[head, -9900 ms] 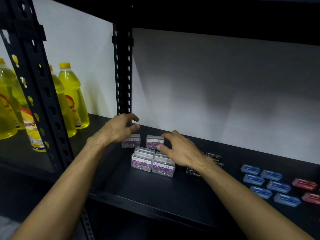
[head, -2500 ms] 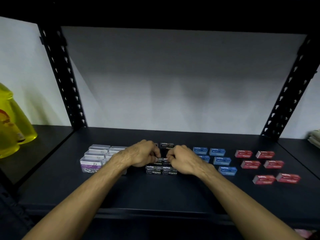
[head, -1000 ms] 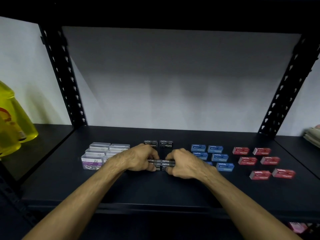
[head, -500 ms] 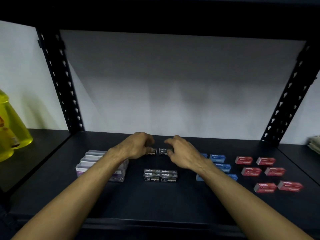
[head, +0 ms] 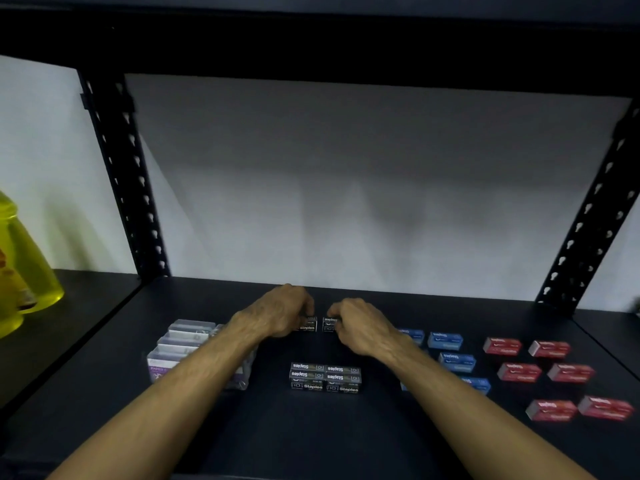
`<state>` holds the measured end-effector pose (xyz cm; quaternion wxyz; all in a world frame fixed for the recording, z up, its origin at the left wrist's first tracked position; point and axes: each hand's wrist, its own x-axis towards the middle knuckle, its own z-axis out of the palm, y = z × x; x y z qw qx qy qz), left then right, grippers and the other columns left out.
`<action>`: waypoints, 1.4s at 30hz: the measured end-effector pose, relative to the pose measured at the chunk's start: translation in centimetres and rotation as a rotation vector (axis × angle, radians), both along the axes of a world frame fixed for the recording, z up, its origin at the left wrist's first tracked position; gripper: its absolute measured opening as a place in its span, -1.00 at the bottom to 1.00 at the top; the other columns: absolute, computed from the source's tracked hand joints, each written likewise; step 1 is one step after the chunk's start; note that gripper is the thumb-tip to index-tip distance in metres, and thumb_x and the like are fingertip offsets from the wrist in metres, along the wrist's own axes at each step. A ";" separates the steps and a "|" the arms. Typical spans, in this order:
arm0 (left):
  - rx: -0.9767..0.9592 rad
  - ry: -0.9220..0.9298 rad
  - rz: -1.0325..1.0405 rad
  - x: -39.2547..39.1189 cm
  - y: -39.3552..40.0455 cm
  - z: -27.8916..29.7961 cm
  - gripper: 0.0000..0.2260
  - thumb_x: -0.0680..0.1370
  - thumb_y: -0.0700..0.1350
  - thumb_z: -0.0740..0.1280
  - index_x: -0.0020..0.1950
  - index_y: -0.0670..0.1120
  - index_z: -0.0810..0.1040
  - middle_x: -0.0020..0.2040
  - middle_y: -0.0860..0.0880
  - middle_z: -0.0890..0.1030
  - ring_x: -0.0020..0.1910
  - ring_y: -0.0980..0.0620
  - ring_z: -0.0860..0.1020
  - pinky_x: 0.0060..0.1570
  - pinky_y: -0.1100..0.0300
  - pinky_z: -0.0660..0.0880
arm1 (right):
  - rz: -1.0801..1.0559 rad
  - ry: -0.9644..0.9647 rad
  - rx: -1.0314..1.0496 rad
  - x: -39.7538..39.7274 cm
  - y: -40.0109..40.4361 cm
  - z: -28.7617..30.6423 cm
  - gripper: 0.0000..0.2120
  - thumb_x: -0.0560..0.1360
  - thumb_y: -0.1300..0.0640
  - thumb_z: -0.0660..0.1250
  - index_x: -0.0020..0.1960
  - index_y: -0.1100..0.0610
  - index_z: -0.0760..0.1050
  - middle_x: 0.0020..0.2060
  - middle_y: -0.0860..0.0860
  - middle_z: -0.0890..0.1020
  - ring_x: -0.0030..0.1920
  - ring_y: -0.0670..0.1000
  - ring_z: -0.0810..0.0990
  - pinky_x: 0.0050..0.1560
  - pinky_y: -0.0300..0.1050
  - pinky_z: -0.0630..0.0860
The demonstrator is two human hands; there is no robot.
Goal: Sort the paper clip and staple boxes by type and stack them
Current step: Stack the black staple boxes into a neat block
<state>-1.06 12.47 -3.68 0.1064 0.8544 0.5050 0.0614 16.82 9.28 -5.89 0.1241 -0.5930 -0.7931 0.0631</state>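
Bare shelf (head: 311, 438) lies open along the front edge. Black stack (head: 325, 377) stands centre; clip boxes (head: 183, 344) close the left flank, blue boxes (head: 450, 355) and red boxes (head: 540, 372) the right. Upper shelf (head: 311, 43) limits headroom.

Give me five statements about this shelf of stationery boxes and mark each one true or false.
1. Each hand grips a black staple box at the back of the shelf. True: the left hand holds one black box and the right hand holds the other.
2. The red boxes sit left of the black ones. False: the red boxes lie at the far right.
3. A stack of black staple boxes lies nearer the shelf's front edge than the hands. True.
4. The blue boxes are piled in one tall stack. False: those in view lie singly.
5. The clear paper clip boxes lie left of the left forearm. True.
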 end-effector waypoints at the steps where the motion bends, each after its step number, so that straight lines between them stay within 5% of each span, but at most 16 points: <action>1: 0.001 0.000 -0.006 0.0 0.0 0.0 -0.89 0.55 -0.20 0.36 0.04 -0.05 0.64 -0.14 0.11 0.60 -0.13 0.12 0.55 -0.08 0.26 0.44 | 0.002 0.005 -0.003 0.0 0.0 0.0 -0.63 0.54 0.29 0.26 0.33 0.12 0.52 0.26 0.09 0.58 0.22 0.10 0.57 0.24 -0.05 0.47; 17: -0.055 -0.035 -0.070 0.3 -0.9 0.5 -0.85 0.55 -0.25 0.33 0.02 -0.06 0.64 -0.29 0.21 0.52 -0.20 0.15 0.55 -0.05 0.23 0.51 | 0.015 0.074 -0.050 0.0 -0.6 0.2 -0.73 0.60 0.17 0.22 0.25 0.08 0.57 0.11 0.06 0.66 0.10 0.08 0.63 0.08 -0.15 0.49; 22: -0.072 -0.037 -0.077 0.4 -2.2 0.2 -0.88 0.55 -0.18 0.38 0.05 -0.03 0.65 -0.17 0.11 0.62 -0.16 0.15 0.58 -0.04 0.28 0.48 | 0.007 0.098 -0.063 0.2 -2.0 0.2 -0.73 0.61 0.15 0.20 0.24 0.08 0.59 0.12 0.05 0.66 0.12 0.06 0.62 0.09 -0.20 0.46; 27: -0.072 -0.039 -0.100 0.4 -3.5 0.0 -0.86 0.54 -0.16 0.39 0.08 -0.02 0.66 -0.11 0.11 0.66 -0.15 0.19 0.56 -0.06 0.36 0.42 | 0.005 0.105 -0.082 0.7 -3.7 0.2 -0.76 0.58 0.17 0.21 0.10 0.05 0.63 -0.04 0.01 0.68 0.00 0.04 0.63 -0.11 -0.25 0.35; 32: -0.082 -0.040 -0.117 0.6 -4.7 0.1 -0.84 0.55 -0.18 0.37 0.09 -0.03 0.66 -0.11 0.10 0.65 -0.13 0.20 0.57 -0.08 0.40 0.41 | -0.005 0.115 -0.109 0.9 -5.2 0.5 -0.76 0.55 0.21 0.21 0.01 0.05 0.65 -0.10 -0.04 0.69 -0.06 -0.01 0.63 -0.09 -0.18 0.48; 37: -0.079 -0.029 -0.122 0.6 -5.4 0.2 -0.83 0.57 -0.18 0.35 0.13 -0.05 0.66 -0.12 0.12 0.60 -0.10 0.17 0.56 -0.06 0.35 0.40 | -0.009 0.098 -0.117 1.0 -5.9 0.6 -0.76 0.52 0.26 0.20 -0.09 0.07 0.63 -0.29 -0.10 0.62 -0.21 -0.05 0.59 -0.24 -0.24 0.37; 42: -0.091 -0.042 -0.103 0.4 -5.6 0.1 -0.82 0.57 -0.19 0.34 0.13 -0.07 0.66 -0.07 0.08 0.64 -0.03 0.13 0.59 -0.04 0.35 0.39 | -0.003 0.101 -0.131 0.9 -6.2 0.7 -0.78 0.53 0.27 0.21 -0.06 0.14 0.63 -0.23 -0.01 0.67 -0.19 -0.03 0.62 -0.21 -0.14 0.50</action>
